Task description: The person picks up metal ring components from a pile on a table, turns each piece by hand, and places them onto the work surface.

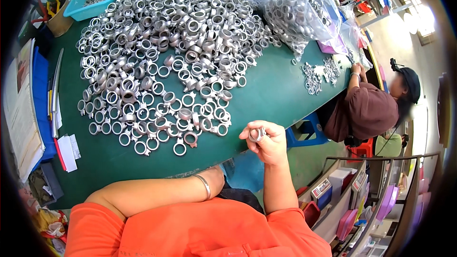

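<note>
My right hand (pixel 272 150) is raised beside the front edge of the table, its fingers closed around a small silver-grey metal ring (pixel 257 134). My left forearm lies across in front of me, with a bangle on the wrist. At the table edge, the back of my left hand (pixel 215 177) shows, but its fingers are hidden from sight. A large heap of similar metal rings (pixel 190 26), many with a small lug, spreads over the green tabletop (pixel 266 97). Loose rings from the heap lie nearest to both hands.
Behind the heap stand a turquoise tray (pixel 76 7) of small parts and a clear bag (pixel 302 12) of rings. Another person (pixel 364 109) works at the right end, near a smaller ring group (pixel 314 78). A blue stool (pixel 307 131) stands below the table's edge.
</note>
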`<state>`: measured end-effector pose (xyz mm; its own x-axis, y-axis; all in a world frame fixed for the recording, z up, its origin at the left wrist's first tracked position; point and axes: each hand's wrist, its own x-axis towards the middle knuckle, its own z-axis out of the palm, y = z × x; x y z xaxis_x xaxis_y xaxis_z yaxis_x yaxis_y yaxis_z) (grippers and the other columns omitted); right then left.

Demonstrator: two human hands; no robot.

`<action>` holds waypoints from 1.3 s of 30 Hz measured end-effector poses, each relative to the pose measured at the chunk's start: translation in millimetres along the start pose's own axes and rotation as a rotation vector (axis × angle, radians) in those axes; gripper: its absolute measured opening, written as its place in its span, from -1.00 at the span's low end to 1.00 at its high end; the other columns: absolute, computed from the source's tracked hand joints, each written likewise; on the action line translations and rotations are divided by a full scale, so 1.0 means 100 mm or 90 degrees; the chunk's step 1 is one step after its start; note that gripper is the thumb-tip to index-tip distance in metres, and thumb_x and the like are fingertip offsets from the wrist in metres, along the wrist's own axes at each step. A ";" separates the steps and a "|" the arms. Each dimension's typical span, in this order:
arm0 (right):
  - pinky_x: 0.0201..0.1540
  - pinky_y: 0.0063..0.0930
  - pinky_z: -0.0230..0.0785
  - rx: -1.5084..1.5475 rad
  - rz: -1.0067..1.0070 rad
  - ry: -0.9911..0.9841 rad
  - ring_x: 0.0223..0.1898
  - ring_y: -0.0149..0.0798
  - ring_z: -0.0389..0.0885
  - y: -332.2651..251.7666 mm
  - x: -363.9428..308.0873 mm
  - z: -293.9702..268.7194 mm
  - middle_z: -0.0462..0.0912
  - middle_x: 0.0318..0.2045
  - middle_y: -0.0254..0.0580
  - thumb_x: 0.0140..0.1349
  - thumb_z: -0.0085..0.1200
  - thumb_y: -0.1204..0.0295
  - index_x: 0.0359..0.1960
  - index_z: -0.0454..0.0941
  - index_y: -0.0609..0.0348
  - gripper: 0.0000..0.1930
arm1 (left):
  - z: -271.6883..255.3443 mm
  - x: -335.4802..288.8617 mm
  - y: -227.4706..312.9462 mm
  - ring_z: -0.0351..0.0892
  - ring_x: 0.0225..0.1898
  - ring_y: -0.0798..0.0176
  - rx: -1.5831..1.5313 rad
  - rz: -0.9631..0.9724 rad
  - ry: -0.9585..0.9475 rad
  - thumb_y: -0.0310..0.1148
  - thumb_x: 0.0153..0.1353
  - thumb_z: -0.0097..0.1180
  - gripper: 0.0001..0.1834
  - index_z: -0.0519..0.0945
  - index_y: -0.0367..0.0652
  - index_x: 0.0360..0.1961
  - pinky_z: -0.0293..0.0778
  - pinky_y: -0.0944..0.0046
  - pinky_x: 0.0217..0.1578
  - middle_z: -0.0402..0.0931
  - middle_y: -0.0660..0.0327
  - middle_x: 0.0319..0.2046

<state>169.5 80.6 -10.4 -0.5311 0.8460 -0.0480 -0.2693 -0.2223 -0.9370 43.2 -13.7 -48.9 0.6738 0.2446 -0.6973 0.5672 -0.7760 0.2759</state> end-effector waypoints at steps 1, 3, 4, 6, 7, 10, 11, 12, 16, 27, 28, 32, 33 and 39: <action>-0.67 -0.71 0.16 0.001 0.000 0.003 -0.66 -0.50 0.35 -0.01 -0.02 -0.02 0.59 -0.45 -0.07 0.13 -0.02 0.58 -0.25 0.53 0.29 -0.84 | -0.01 -0.01 -0.01 0.12 0.17 -0.14 0.001 0.003 -0.001 -0.38 0.14 -0.27 -0.53 0.28 -0.51 0.03 -0.04 0.09 0.19 0.19 -0.27 0.08; -0.59 -0.73 0.24 -0.141 -0.012 0.021 -0.58 -0.49 0.42 -0.03 -0.05 -0.03 0.59 -0.41 -0.10 0.11 -0.03 0.61 -0.25 0.54 0.30 -0.83 | -0.03 -0.02 -0.03 0.14 0.16 -0.13 -0.029 0.009 -0.006 -0.36 0.14 -0.26 -0.52 0.27 -0.51 0.03 -0.04 0.08 0.19 0.22 -0.24 0.07; -0.59 -0.73 0.24 -0.141 -0.011 0.023 -0.58 -0.49 0.42 -0.04 -0.06 -0.03 0.59 -0.41 -0.10 0.11 -0.03 0.61 -0.25 0.54 0.30 -0.83 | -0.04 -0.02 -0.03 0.14 0.16 -0.13 -0.029 0.011 -0.007 -0.36 0.14 -0.26 -0.52 0.27 -0.51 0.03 -0.04 0.08 0.19 0.22 -0.24 0.07; -0.50 -0.72 0.30 -0.217 -0.030 0.024 -0.51 -0.47 0.46 -0.06 -0.07 -0.03 0.59 -0.38 -0.13 0.07 -0.05 0.67 -0.27 0.55 0.31 -0.81 | -0.04 -0.02 -0.02 0.20 0.13 -0.11 0.035 0.023 0.007 -0.35 0.13 -0.24 -0.51 0.29 -0.50 0.02 -0.01 0.08 0.17 0.29 -0.19 0.02; -0.50 -0.72 0.30 -0.216 -0.029 0.025 -0.51 -0.47 0.46 -0.05 -0.06 -0.05 0.59 -0.38 -0.13 0.07 -0.05 0.67 -0.27 0.55 0.31 -0.81 | -0.01 -0.01 -0.02 0.20 0.13 -0.11 0.035 0.025 0.005 -0.35 0.13 -0.24 -0.51 0.29 -0.50 0.02 -0.01 0.08 0.17 0.29 -0.19 0.02; -0.49 -0.67 0.33 -0.322 -0.095 -0.026 -0.49 -0.45 0.48 -0.07 -0.07 -0.11 0.58 -0.38 -0.15 0.02 -0.06 0.71 -0.30 0.57 0.27 -0.78 | 0.07 0.02 -0.01 0.27 0.07 -0.07 0.018 0.009 0.058 -0.35 0.13 -0.22 -0.53 0.32 -0.49 0.00 0.04 0.08 0.13 0.38 -0.12 -0.04; -0.45 -0.62 0.34 -0.414 -0.091 -0.072 -0.47 -0.40 0.48 -0.13 -0.08 -0.11 0.57 -0.39 -0.16 -0.03 -0.07 0.72 -0.34 0.57 0.25 -0.76 | 0.09 0.02 0.00 0.30 0.05 -0.04 0.035 0.029 0.064 -0.35 0.12 -0.21 -0.54 0.34 -0.48 -0.01 0.05 0.08 0.12 0.40 -0.10 -0.06; -0.41 -0.57 0.35 -0.504 -0.089 -0.118 -0.44 -0.35 0.48 -0.18 -0.08 -0.12 0.57 -0.40 -0.17 -0.09 -0.07 0.74 -0.38 0.57 0.23 -0.75 | 0.09 0.02 -0.02 0.33 0.02 -0.01 0.051 0.047 0.069 -0.35 0.12 -0.21 -0.54 0.35 -0.48 -0.02 0.06 0.08 0.10 0.42 -0.07 -0.08; -0.29 -0.44 0.31 -0.669 -0.070 -0.128 -0.29 -0.20 0.41 -0.29 -0.11 -0.08 0.52 -0.37 -0.20 -0.25 -0.10 0.74 -0.46 0.52 0.21 -0.73 | 0.04 0.01 0.00 0.38 -0.02 0.06 0.090 0.035 0.065 -0.35 0.12 -0.20 -0.57 0.40 -0.46 -0.06 0.07 0.08 0.10 0.44 -0.02 -0.09; -0.21 -0.42 0.14 -0.813 -0.256 -0.084 -0.34 -0.24 0.38 0.08 0.15 0.29 0.45 -0.41 -0.27 -0.17 0.24 0.47 -0.47 0.52 0.10 -0.82 | 0.26 0.24 0.03 0.36 0.00 -0.04 -0.051 -0.032 0.109 -0.38 0.12 -0.25 -0.58 0.39 -0.51 -0.09 0.07 0.14 0.12 0.41 -0.12 -0.08; -0.24 -0.42 0.18 -0.793 -0.281 -0.092 -0.35 -0.25 0.40 0.09 0.15 0.27 0.45 -0.41 -0.26 -0.16 0.24 0.49 -0.48 0.52 0.11 -0.83 | 0.24 0.24 0.03 0.36 0.00 -0.05 -0.060 -0.029 0.093 -0.39 0.11 -0.24 -0.58 0.38 -0.52 -0.08 0.11 0.15 0.10 0.39 -0.15 -0.07; -0.38 -0.53 0.35 -0.574 -0.258 -0.032 -0.37 -0.32 0.48 0.05 0.11 0.25 0.50 -0.39 -0.21 -0.10 0.16 0.64 -0.42 0.53 0.22 -0.84 | 0.14 0.15 0.00 0.37 -0.01 -0.05 -0.090 0.002 0.035 -0.42 0.09 -0.23 -0.58 0.36 -0.53 -0.07 0.20 0.16 0.05 0.37 -0.19 -0.06; -0.38 -0.53 0.35 -0.578 -0.256 -0.027 -0.37 -0.32 0.48 0.07 0.08 0.22 0.50 -0.39 -0.21 -0.10 0.16 0.64 -0.42 0.53 0.22 -0.84 | 0.07 0.08 0.00 0.37 -0.01 -0.05 -0.086 0.007 0.036 -0.42 0.09 -0.23 -0.58 0.36 -0.53 -0.07 0.20 0.16 0.05 0.37 -0.19 -0.06; -0.29 -0.61 0.39 -0.097 -0.005 0.064 -0.41 -0.46 0.49 0.05 0.06 0.18 0.57 -0.37 -0.11 0.18 -0.08 0.60 -0.22 0.44 0.37 -0.84 | 0.03 0.02 -0.01 0.38 -0.03 -0.03 0.047 0.046 0.028 -0.39 0.09 -0.20 -0.59 0.41 -0.49 -0.11 0.21 0.14 0.02 0.39 -0.14 -0.08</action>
<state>150.1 75.8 -9.3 -0.4439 0.8935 -0.0676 -0.1438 -0.1455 -0.9788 42.8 -14.6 -52.7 0.7331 0.2102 -0.6468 0.4804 -0.8332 0.2737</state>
